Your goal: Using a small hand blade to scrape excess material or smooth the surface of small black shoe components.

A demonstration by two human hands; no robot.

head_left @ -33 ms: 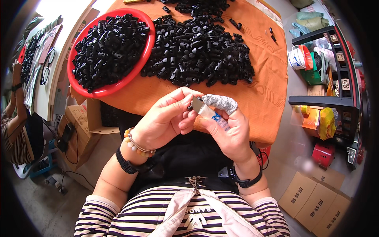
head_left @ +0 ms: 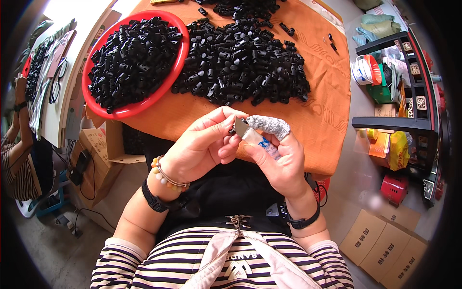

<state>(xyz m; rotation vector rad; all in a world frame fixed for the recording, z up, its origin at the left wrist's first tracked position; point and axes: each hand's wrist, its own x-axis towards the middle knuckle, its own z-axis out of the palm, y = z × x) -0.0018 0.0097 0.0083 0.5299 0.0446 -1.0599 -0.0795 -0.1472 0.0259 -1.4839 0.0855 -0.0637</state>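
My left hand [head_left: 199,137] pinches a small black plastic piece [head_left: 232,130], mostly hidden by the fingertips. Closed around a short flat metal blade [head_left: 241,127] is my right hand [head_left: 284,164]. White material with blue print wraps the blade's handle end [head_left: 260,144]. A grey knitted sleeve [head_left: 269,126] covers the right index finger, which bends over the blade. The blade's tip meets the black piece between both hands, just off the table's near edge. Beyond them, a large heap of similar black pieces [head_left: 240,62] lies on the orange cloth [head_left: 322,111].
A red basin [head_left: 182,58] full of black pieces stands left of the heap. Two loose dark items [head_left: 332,42] lie at the far right of the cloth. A dark shelf [head_left: 385,123] and cardboard boxes [head_left: 385,245] are on the right. At far left another person's arm [head_left: 20,96] shows.
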